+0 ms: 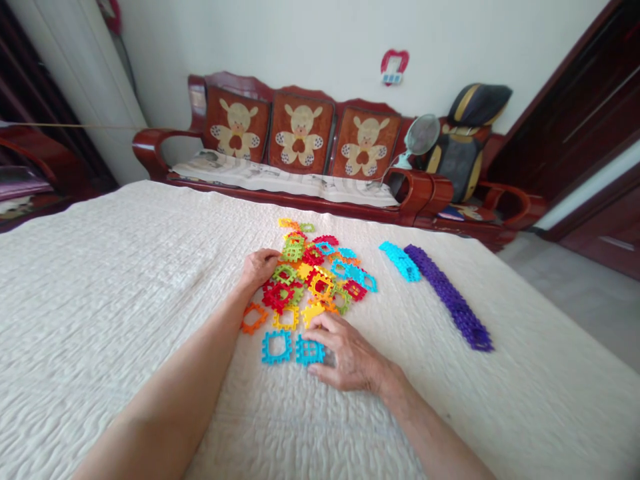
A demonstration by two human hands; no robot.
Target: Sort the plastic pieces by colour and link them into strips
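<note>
R hand [346, 353] is round the blue window tile [309, 350] nr the pile [304, 271], L hand [259, 267] at pile's left edge, can't tell if either grip's closed, & imo dragging sth so toothy cld snag others.

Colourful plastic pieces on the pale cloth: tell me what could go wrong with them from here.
The pile overlaps, so toothed edges might snag and drag neighbours if one piece is pulled out. The right hand is at the blue windowed piece, close to a yellow piece, which its fingers could knock. The purple row lies beside the light-blue row; a bump could disturb both.
</note>
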